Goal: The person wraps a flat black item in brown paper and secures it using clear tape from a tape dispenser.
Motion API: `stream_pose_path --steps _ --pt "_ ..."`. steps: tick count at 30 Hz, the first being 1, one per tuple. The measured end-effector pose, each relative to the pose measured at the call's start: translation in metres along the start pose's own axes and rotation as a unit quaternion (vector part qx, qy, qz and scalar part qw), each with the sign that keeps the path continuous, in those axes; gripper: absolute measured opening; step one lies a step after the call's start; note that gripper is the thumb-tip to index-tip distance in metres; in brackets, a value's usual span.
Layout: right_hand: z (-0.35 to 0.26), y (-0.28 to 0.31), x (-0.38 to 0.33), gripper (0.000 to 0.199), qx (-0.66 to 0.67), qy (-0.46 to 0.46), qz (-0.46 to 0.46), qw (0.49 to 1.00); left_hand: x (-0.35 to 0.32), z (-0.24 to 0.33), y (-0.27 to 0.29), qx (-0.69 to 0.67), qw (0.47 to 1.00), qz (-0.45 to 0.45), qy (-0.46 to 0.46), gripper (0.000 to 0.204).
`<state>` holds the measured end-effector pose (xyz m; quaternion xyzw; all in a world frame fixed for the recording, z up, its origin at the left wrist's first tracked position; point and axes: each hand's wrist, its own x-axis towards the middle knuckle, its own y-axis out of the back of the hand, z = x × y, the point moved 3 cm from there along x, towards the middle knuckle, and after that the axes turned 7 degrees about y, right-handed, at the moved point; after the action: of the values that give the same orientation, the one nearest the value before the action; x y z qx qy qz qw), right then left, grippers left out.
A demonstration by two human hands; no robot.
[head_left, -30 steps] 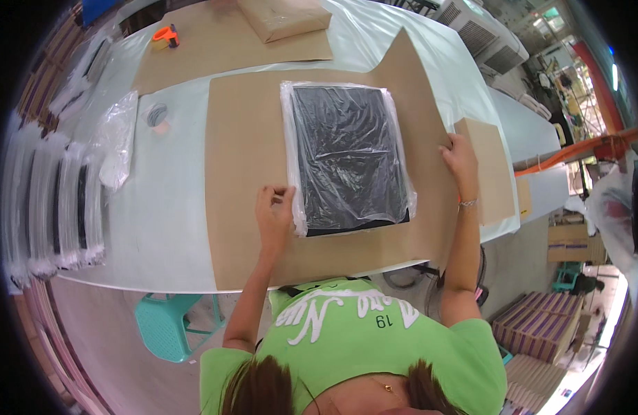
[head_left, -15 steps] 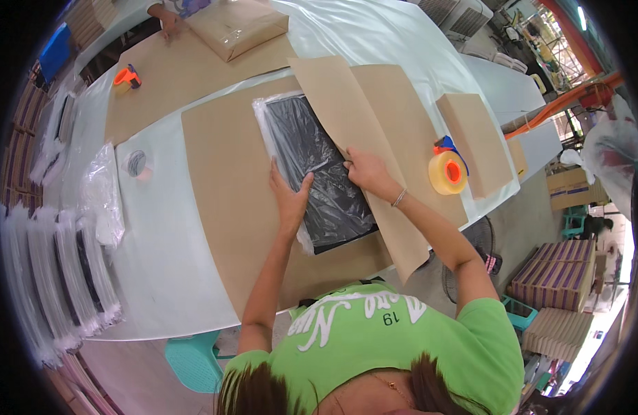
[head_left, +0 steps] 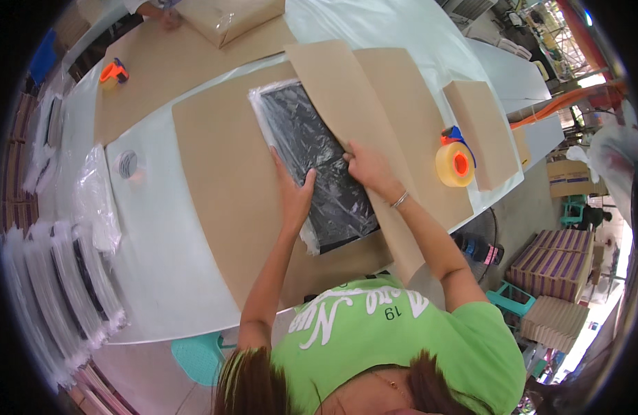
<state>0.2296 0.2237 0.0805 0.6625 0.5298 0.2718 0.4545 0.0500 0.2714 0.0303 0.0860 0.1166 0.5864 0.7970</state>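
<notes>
On a large sheet of brown kraft paper [head_left: 208, 187] lies a flat black package wrapped in clear plastic [head_left: 308, 131]. My left hand [head_left: 295, 198] rests on its left side, thumb and fingers spread apart. My right hand [head_left: 369, 168] pinches the inner edge of the kraft paper's folded flap [head_left: 353, 104], which slants over the package's right side. The fingertips of my right hand touch or nearly touch the package.
A tape dispenser [head_left: 457, 162] sits on the paper at right, beside a brown wrapped box [head_left: 481, 135]. Another orange dispenser [head_left: 113, 74], a tape roll [head_left: 127, 164] and stacked plastic-wrapped packages [head_left: 56, 290] are at left. Across the table, another person's hand [head_left: 169, 19] is near a wrapped parcel [head_left: 229, 17].
The whole view has shifted slightly. Both hands keep nearly the same hold on the package and flap, and the flap still leans over the package's right side.
</notes>
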Motion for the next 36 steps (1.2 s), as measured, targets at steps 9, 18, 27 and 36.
stream_pose_path --steps 9,18,27,36 --pt "0.003 0.002 0.006 0.024 0.007 0.016 -0.013 1.0 0.007 -0.018 -0.008 -0.108 0.99 -0.027 0.091 0.094" --pt "-0.013 0.003 0.005 0.024 0.026 0.017 0.018 0.999 0.003 -0.001 -0.008 -0.01 1.0 -0.005 -0.012 0.085" --pt "-0.032 -0.007 -0.002 0.015 -0.002 0.033 0.049 0.998 0.002 -0.003 -0.012 -0.003 0.999 0.03 -0.042 0.081" --pt "-0.042 -0.009 -0.005 0.016 -0.001 0.001 0.029 1.0 -0.002 -0.004 -0.012 0.006 0.998 0.042 -0.048 0.077"
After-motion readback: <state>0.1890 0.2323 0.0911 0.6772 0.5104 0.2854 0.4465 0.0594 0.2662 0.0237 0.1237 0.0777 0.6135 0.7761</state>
